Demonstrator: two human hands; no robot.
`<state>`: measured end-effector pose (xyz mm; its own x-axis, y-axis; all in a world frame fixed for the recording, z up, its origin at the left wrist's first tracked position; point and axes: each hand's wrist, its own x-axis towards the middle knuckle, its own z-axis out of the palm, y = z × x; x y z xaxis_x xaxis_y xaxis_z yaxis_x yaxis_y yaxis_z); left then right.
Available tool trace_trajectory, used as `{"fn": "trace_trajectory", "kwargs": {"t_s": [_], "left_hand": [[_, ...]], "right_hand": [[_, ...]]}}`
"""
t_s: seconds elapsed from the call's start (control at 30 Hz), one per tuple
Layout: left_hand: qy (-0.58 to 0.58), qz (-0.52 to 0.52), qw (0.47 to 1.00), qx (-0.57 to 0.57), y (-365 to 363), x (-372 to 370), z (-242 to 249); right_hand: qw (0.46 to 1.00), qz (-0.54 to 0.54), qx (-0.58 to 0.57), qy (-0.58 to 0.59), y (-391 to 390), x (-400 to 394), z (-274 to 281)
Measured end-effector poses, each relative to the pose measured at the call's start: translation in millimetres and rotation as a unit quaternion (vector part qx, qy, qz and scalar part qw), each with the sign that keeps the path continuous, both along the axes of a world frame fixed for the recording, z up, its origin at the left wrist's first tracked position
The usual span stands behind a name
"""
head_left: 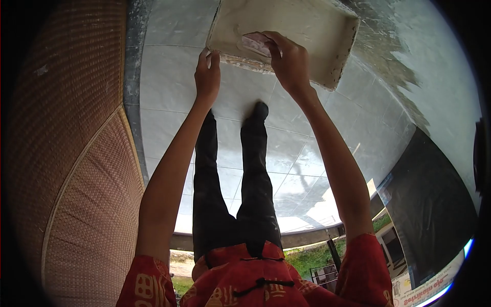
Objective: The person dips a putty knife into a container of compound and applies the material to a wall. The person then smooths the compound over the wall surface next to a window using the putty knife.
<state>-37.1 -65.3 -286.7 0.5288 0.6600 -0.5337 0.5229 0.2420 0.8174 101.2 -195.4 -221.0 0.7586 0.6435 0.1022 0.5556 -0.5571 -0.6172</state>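
A shallow rectangular tray (pixel 322 36) with worn, paste-crusted rims spans the top of the head view. Wet pale paste coats its inside. My right hand (pixel 291 59) reaches over the near rim and grips a flat scraper (pixel 255 45), pinkish and smeared with white, low over the tray floor. Part of the scraper is hidden by my fingers. At the tray's near left corner, my left hand (pixel 207 77) has its fingers and thumb closed on the rim.
Grey tiles (pixel 169 82) cover the floor, with my shoes below the tray. Woven panels (pixel 87 194) stand along the left. To the right are a wall (pixel 434 66) with patchy pale coating and a black sheet (pixel 429 199).
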Motion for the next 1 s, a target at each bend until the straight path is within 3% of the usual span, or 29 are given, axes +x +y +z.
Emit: {"fn": "trace_trajectory", "kwargs": {"t_s": [0.2, 0.73, 1.0], "left_hand": [[-0.052, 0.008, 0.994, -0.094, 1.8, -0.2, -8.9], [-0.04, 0.015, 0.993, -0.109, 5.5, 3.5, -9.1], [-0.014, 0.004, 0.993, -0.119, 10.4, 4.6, -4.8]], "right_hand": [[1.0, 0.019, -0.017, -0.004, 12.2, -5.5, 1.5], [0.997, 0.054, -0.053, -0.011, 20.0, -2.3, 3.9], [0.992, 0.06, -0.095, 0.049, 22.1, 21.5, 13.6]]}}
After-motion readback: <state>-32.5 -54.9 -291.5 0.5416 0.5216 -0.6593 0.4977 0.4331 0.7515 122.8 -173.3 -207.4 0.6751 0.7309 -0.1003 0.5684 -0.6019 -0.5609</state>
